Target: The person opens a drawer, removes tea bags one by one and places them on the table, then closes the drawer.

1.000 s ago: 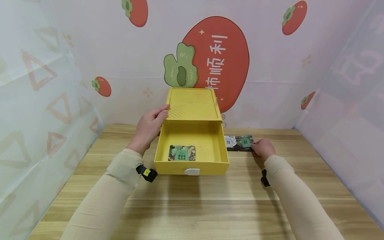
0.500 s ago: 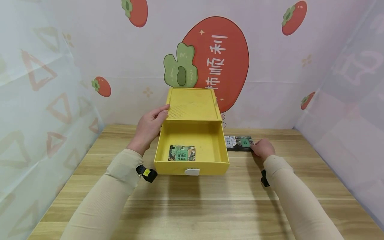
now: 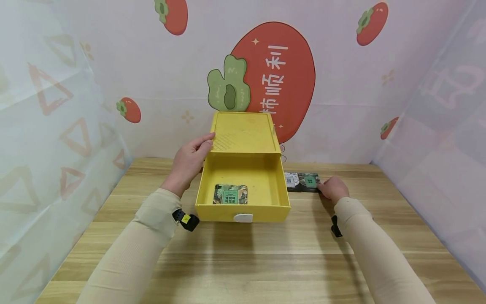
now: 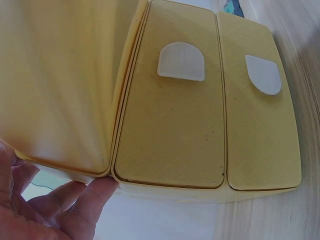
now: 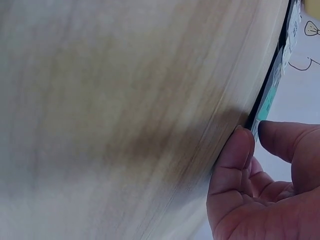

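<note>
A yellow drawer cabinet (image 3: 244, 131) stands at the back middle, its top drawer (image 3: 265, 213) pulled out. One green-labelled tea packet (image 3: 230, 195) lies in that drawer near the front left. My left hand (image 3: 190, 164) rests against the cabinet's upper left side, fingers fairly straight; in the left wrist view its fingers (image 4: 90, 205) touch the side edge. To the right, a dark tea packet with a green label (image 3: 309, 180) is pinched at its right edge between thumb and fingers of my right hand (image 3: 334, 188). A white-labelled tea packet (image 3: 291, 180) adjoins it on the left, partly hidden by the drawer.
Below the pulled-out drawer, two pushed-in drawers (image 4: 170, 120) with white handles show in the left wrist view. Wooden tabletop (image 3: 250, 270) extends toward me. A printed cloth backdrop (image 3: 341, 84) rises behind the cabinet, with cloth walls at both sides.
</note>
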### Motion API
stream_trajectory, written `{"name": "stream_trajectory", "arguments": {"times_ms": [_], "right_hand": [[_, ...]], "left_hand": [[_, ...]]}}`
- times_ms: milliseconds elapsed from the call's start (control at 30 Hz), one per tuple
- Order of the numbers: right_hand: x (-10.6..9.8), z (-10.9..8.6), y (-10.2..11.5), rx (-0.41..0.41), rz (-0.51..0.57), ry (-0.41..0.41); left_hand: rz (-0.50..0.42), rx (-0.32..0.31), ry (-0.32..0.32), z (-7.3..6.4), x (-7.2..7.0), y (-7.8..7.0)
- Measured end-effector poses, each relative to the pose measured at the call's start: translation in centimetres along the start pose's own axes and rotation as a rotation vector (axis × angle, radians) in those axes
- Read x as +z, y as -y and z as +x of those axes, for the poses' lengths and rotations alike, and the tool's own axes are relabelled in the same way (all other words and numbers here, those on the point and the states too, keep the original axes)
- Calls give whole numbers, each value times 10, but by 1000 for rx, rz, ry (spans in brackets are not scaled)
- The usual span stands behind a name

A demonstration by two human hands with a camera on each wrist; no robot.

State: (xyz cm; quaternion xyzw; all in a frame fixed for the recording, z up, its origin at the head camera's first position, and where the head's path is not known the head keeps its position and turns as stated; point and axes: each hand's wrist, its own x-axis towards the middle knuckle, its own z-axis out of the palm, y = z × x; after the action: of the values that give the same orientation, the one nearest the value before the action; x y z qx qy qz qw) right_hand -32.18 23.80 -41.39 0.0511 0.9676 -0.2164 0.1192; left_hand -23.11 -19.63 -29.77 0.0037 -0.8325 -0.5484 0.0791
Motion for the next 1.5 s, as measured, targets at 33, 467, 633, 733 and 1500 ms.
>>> {"name": "stream_trajectory", "arguments": {"times_ms": [33,467,633,733,1500], "right_hand": [[0,0,0,-1,-4,2],[-11,-3,-1,17,17,-30],[-20,-6,2,-33,103,-32],[-27,-11,7,-71,209,-26],[-92,-73,82,-306,397,-146]], "left_hand": [[0,0,0,0,0,0],[1,1,4,-1,-1,0],[4,0,3,-2,-2,0],[3,-2,3,-2,-2,0],[5,-1,11,-2,-1,-2]]}}
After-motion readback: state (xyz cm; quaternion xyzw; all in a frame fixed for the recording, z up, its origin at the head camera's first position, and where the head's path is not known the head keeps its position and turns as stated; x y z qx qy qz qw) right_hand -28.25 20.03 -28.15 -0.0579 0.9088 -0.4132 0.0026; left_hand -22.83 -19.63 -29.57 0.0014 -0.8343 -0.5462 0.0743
